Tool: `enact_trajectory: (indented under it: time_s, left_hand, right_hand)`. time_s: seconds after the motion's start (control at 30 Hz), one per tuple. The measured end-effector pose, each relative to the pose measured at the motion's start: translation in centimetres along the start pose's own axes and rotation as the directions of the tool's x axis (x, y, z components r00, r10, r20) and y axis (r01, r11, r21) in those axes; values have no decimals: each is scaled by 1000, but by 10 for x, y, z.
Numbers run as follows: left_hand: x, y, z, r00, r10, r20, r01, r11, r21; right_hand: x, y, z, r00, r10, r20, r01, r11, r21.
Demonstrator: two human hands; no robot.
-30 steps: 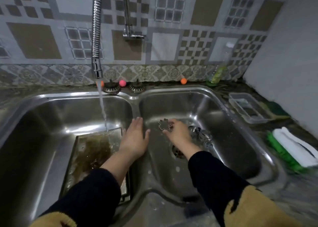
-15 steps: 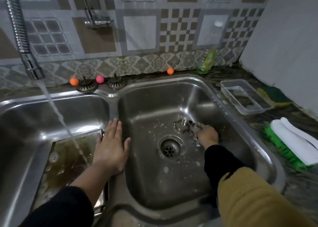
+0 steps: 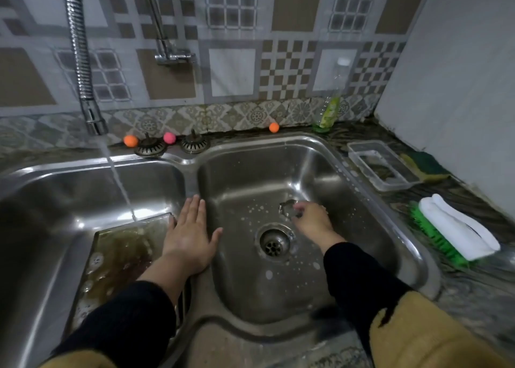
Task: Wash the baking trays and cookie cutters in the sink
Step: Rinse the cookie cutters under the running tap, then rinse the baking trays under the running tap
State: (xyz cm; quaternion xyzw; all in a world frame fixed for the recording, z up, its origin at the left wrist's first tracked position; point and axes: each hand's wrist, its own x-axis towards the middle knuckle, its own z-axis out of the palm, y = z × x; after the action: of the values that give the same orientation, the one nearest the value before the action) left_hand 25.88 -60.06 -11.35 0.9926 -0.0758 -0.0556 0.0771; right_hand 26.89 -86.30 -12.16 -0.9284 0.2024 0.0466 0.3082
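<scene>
We are looking down on a steel double sink (image 3: 315,150), with water running in a thin stream (image 3: 118,183) from the flexible faucet hose (image 3: 80,61) at eleven o'clock. The stream is landing on the far edge of a baking tray (image 3: 122,256) that is lying in the left basin at about eight o'clock, its surface browned and wet.

Our left hand (image 3: 189,236) is resting palm down on the divider between the two basins, fingers straight and together, thumb spread out, just beside the tray's right edge.

Our right hand (image 3: 312,220) is reaching into the right basin, at about two o'clock from the drain (image 3: 274,242). Its fingertips are pinching a small metal cookie cutter (image 3: 289,210), which is blurred, so we cannot tell its shape or whether it is touching the basin floor.

Along the back rim, at twelve o'clock, two strainer plugs (image 3: 150,147) are sitting among small orange and pink balls (image 3: 169,137). At three o'clock on the counter a green scrub brush (image 3: 434,233) is lying under a folded white cloth (image 3: 457,228), with a clear plastic tub (image 3: 381,167) behind them and a soap bottle (image 3: 330,108) at one o'clock
</scene>
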Motion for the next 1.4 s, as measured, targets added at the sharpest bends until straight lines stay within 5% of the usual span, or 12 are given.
enact_trajectory:
  time_s: [0.23,0.4,0.47,0.6,0.73,0.83,1.0,1.23,1.4]
  left_hand:
    - [-29,-36,-4,991,136,9,-135,986,-101]
    - [-50,-101,6,980,-140,143,166,968,-190]
    - [-59,-129,16,945,-271,185,304,935,-184]
    - [-74,-162,26,827,-486,284,553,794,-252]
    - [-75,-177,30,803,-485,346,581,764,-280]
    - [-77,-178,32,803,-454,387,575,761,-300]
    - [-78,-182,31,795,-381,472,557,768,-318]
    - [-80,-181,33,796,-319,514,510,811,-287]
    - [-73,-158,36,883,-188,430,361,857,-368]
  right_hand:
    - [-69,-110,27,908,-375,186,391,918,-59]
    - [-124,-170,75,756,-606,247,618,786,35]
    - [-135,-179,107,747,-571,342,584,808,73]
    - [-142,-183,171,834,-242,496,312,948,-63]
    - [-139,-183,192,901,-88,426,179,968,-178]
    - [-127,-182,195,883,29,469,47,988,-150]
    - [-120,-182,193,911,-33,412,-7,995,96]
    - [-140,-197,189,956,-253,151,263,963,-52]
    - [-146,-216,186,925,-220,310,85,914,396]
